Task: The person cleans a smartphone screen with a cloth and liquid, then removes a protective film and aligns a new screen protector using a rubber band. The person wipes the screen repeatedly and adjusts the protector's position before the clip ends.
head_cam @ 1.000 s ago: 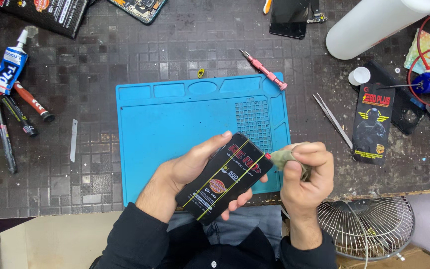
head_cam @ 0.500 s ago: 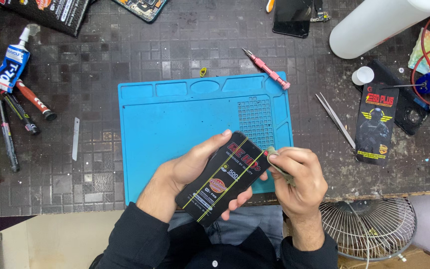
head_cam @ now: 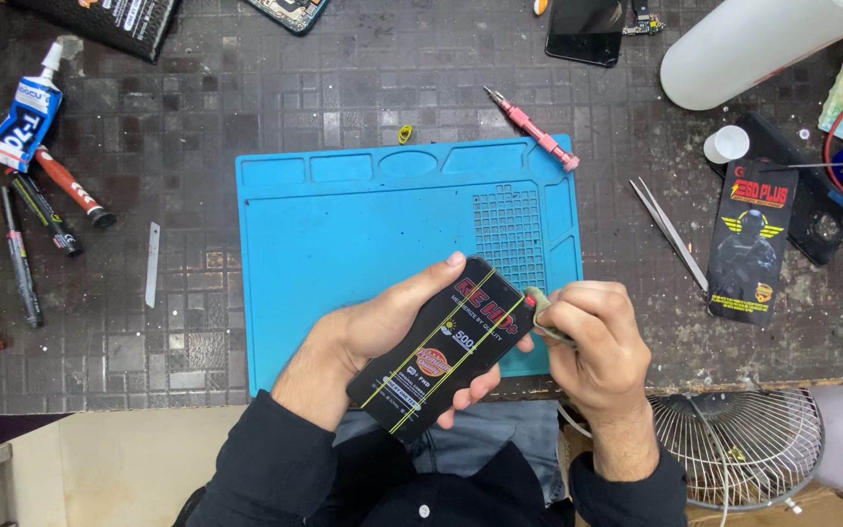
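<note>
Black and striped with yellow lines, the phone screen panel [head_cam: 444,351] lay tilted in our left hand [head_cam: 373,337], fingers wrapped around its edges, above the near edge of the blue work mat [head_cam: 363,224]. Our right hand [head_cam: 592,337] was pinched shut on a small greenish wad [head_cam: 539,301] touching the panel's upper corner. Beyond the mat, a pink screwdriver [head_cam: 531,128], tweezers [head_cam: 668,232] and a glue tube [head_cam: 26,115] rested on the dark surface [head_cam: 197,107].
</note>
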